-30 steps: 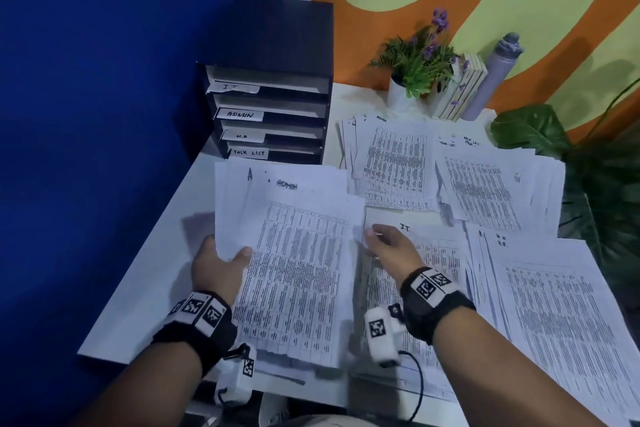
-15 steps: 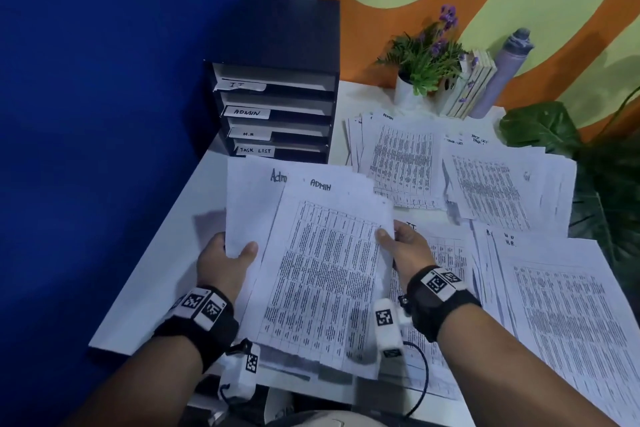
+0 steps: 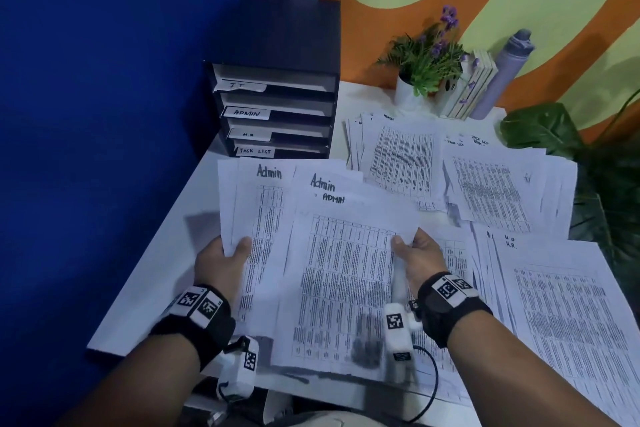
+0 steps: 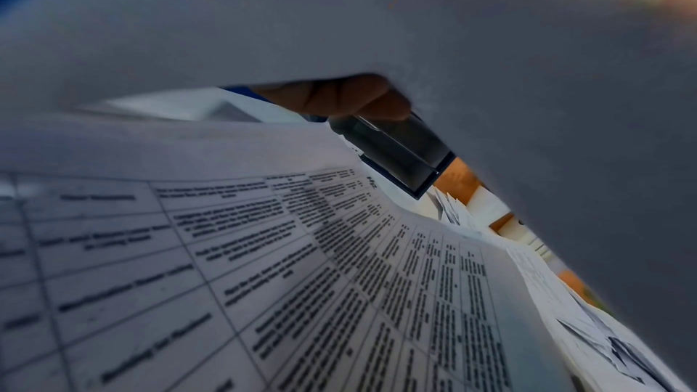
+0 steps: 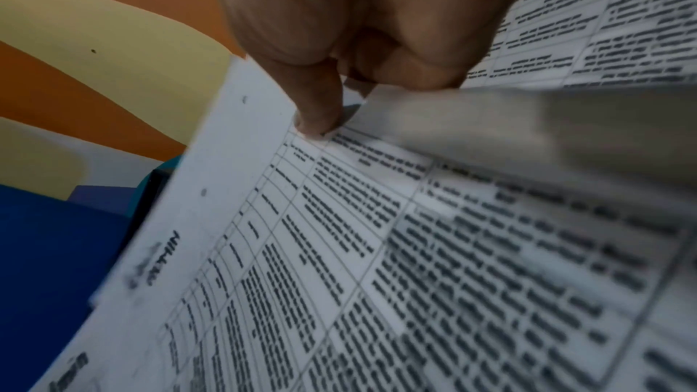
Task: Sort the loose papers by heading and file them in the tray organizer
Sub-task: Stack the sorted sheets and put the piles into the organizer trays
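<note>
I hold a fanned stack of Admin papers (image 3: 332, 270) above the table's near edge. My left hand (image 3: 225, 260) grips its left edge, thumb on top. My right hand (image 3: 415, 253) pinches the right edge; in the right wrist view the thumb (image 5: 317, 106) presses on the top sheet (image 5: 415, 249). From the left wrist, the stack's underside (image 4: 339, 26) fills the picture, with a fingertip (image 4: 339, 97) under it. The dark tray organizer (image 3: 277, 80) stands at the back left, its slots labelled IT, ADMIN, H.R and TASK LIST.
More paper piles cover the white table (image 3: 145, 288): an Admin pile (image 3: 398, 156), a Task List pile (image 3: 495, 191) and an H.R pile (image 3: 561, 322). A potted plant (image 3: 426, 59), books and a grey bottle (image 3: 502, 73) stand at the back. Large leaves (image 3: 595, 184) hang at the right.
My right hand left the IT sheet on the table and took hold of the Admin stack's right edge. Both hands lifted the stack, which fanned out wider.
</note>
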{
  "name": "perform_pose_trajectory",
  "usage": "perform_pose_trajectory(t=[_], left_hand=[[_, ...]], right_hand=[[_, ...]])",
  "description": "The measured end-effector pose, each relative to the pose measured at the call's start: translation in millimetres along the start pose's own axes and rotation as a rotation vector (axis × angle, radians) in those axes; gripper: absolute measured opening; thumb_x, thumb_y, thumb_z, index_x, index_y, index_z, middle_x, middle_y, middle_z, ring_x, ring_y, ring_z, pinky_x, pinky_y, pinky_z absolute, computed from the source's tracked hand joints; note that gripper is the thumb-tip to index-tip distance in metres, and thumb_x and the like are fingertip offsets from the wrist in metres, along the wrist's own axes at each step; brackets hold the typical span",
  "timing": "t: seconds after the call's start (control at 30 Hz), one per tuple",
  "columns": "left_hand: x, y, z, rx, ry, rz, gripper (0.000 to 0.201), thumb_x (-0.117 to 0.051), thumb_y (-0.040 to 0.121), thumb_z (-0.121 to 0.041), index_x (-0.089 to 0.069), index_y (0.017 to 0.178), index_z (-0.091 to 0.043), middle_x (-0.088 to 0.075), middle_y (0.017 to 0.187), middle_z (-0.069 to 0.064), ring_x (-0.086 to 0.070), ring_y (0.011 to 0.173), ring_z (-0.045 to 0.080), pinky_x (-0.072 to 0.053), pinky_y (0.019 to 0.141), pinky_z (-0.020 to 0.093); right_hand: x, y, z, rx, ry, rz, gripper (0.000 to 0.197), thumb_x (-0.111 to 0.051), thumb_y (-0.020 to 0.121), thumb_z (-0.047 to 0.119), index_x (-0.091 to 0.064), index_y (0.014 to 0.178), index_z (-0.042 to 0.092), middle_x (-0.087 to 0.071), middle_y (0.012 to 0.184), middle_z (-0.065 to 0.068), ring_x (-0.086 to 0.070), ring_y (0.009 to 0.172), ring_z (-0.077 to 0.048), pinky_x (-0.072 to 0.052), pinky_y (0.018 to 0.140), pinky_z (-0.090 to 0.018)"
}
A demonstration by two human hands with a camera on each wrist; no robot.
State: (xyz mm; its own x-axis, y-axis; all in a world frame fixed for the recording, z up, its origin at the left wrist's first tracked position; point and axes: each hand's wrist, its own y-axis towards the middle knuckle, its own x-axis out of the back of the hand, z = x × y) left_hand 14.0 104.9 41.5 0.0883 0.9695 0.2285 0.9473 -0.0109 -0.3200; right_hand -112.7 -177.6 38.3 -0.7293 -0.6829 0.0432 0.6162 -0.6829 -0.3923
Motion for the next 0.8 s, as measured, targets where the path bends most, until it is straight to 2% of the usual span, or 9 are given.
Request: perform_pose_trajectory(t=[0.13,0.27,0.3,0.37,0.4,0.47,0.53,0.7,0.8], left_hand=[[-8,-2,-2,0.024,0.004,0.079,0.005,-0.073,0.087,-0.019,-0.071,0.089,-0.023,-0.075,0.089,-0.003,-0.071,0.088,0.020,-0.056,0.084,0.037],[-14,-7,-5,0.019,-0.023,0.126,0.010,-0.077,0.084,-0.018,-0.071,0.089,-0.025,-0.075,0.088,-0.008,-0.070,0.089,0.014,-0.054,0.083,0.032],[-15,-7,-7,0.020,-0.019,0.119,0.006,-0.073,0.087,-0.023,-0.069,0.086,-0.027,-0.073,0.089,-0.010,-0.069,0.091,0.014,-0.052,0.085,0.031],[-15,-7,-11,0.016,0.007,0.104,0.021,-0.056,0.097,-0.038,-0.062,0.079,-0.030,-0.063,0.087,-0.017,-0.060,0.095,0.015,-0.045,0.084,0.027],[-16,-7,-12,0.033,0.016,0.102,0.026,-0.047,0.100,-0.043,-0.059,0.081,-0.030,-0.059,0.087,-0.015,-0.055,0.098,0.016,-0.042,0.084,0.026],[-17,-6,-15,0.056,0.014,0.099,0.040,-0.038,0.102,-0.047,-0.066,0.113,-0.021,-0.063,0.116,-0.003,-0.052,0.118,0.020,-0.036,0.098,0.026],[-18,-6,-16,0.057,0.004,0.110,0.051,-0.038,0.102,-0.047,-0.054,0.137,-0.012,-0.053,0.141,0.003,-0.043,0.135,0.021,-0.028,0.108,0.028],[-22,-8,-20,0.054,-0.010,0.152,0.052,-0.040,0.101,-0.047,-0.051,0.140,-0.013,-0.051,0.143,0.001,-0.042,0.136,0.020,-0.028,0.111,0.031],[-27,-10,-27,0.047,-0.018,0.172,0.052,-0.041,0.101,-0.046,-0.051,0.140,-0.012,-0.050,0.145,0.003,-0.044,0.130,0.016,-0.029,0.109,0.030]], right_hand=[[-5,-2,2,-0.011,0.043,0.053,0.018,-0.060,0.092,0.001,-0.066,0.088,0.018,-0.069,0.087,0.001,-0.061,0.081,-0.017,-0.049,0.083,-0.035],[-7,-1,2,0.004,0.094,0.129,0.027,-0.057,0.087,-0.013,-0.066,0.098,0.010,-0.069,0.095,-0.004,-0.062,0.086,-0.019,-0.050,0.084,-0.033],[-5,0,3,0.007,0.101,0.130,0.027,-0.056,0.085,-0.016,-0.064,0.090,0.009,-0.067,0.088,-0.005,-0.060,0.080,-0.020,-0.049,0.076,-0.031],[-2,-1,4,0.000,0.142,0.145,0.035,-0.053,0.081,-0.022,-0.053,0.070,0.011,-0.057,0.071,-0.004,-0.051,0.066,-0.017,-0.043,0.062,-0.024],[-2,-1,4,-0.011,0.166,0.150,0.038,-0.051,0.081,-0.024,-0.049,0.067,0.012,-0.054,0.067,-0.003,-0.048,0.064,-0.016,-0.041,0.061,-0.024],[-2,0,6,-0.023,0.136,0.127,0.038,-0.050,0.082,-0.023,-0.048,0.068,0.013,-0.053,0.066,-0.002,-0.050,0.066,-0.017,-0.040,0.068,-0.028],[-3,1,7,-0.006,0.073,0.092,0.029,-0.053,0.086,-0.017,-0.057,0.077,0.010,-0.058,0.072,-0.004,-0.056,0.077,-0.024,-0.044,0.077,-0.035],[-6,2,11,0.010,0.166,0.108,0.033,-0.054,0.084,-0.020,-0.066,0.085,0.011,-0.064,0.077,-0.004,-0.060,0.080,-0.021,-0.048,0.086,-0.037],[-5,4,14,0.005,0.216,0.136,0.042,-0.049,0.079,-0.025,-0.058,0.065,0.014,-0.059,0.063,0.000,-0.053,0.068,-0.018,-0.045,0.072,-0.031]])
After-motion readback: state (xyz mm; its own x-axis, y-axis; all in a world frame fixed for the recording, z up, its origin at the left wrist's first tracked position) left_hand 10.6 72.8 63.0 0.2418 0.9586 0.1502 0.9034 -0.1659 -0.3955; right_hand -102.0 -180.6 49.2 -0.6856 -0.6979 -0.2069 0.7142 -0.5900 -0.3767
